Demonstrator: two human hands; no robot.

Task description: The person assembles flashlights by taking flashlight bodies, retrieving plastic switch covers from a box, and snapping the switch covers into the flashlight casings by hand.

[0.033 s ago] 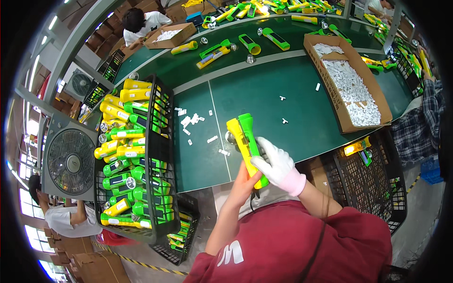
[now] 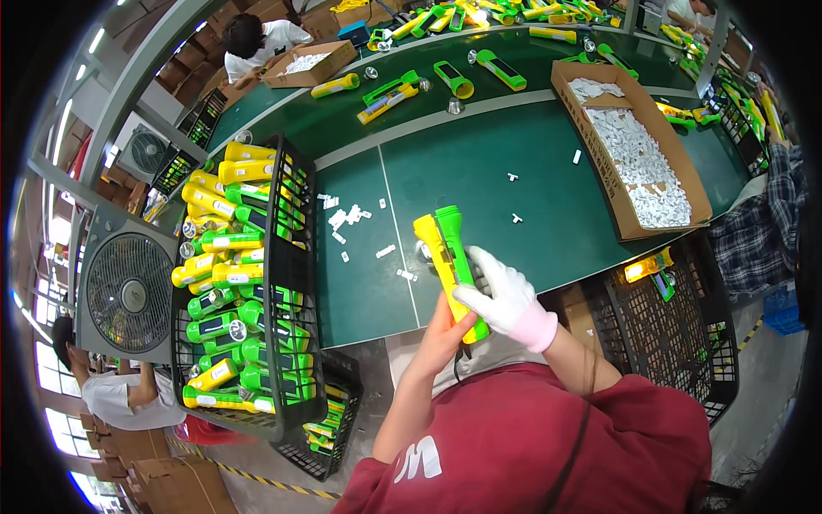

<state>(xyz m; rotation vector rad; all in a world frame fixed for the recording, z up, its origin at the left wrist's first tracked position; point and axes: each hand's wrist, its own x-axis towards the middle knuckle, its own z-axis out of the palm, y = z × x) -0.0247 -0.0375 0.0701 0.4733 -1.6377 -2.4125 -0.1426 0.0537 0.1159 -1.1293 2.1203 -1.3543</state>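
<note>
Grn surface (image 2: pixel 479 171) seen up front. Blk crate (image 2: pixel 298 417), filled w/ yel/grn flashlights (image 2: pixel 237 274), is set at L; carton (image 2: pixel 606 176) of sm white pcs (image 2: pixel 642 163) at R. Flashlight body (image 2: pixel 446 257) is held over near edge, lower half gripped by fingers of gloved R hand (image 2: pixel 507 301) & bare L hand (image 2: pixel 439 338). Loose bits (image 2: pixel 352 214) are scattered L.

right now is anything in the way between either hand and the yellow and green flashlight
The right hand has only its white glove between it and the flashlight; nothing visible separates the bare left hand from it.
</note>
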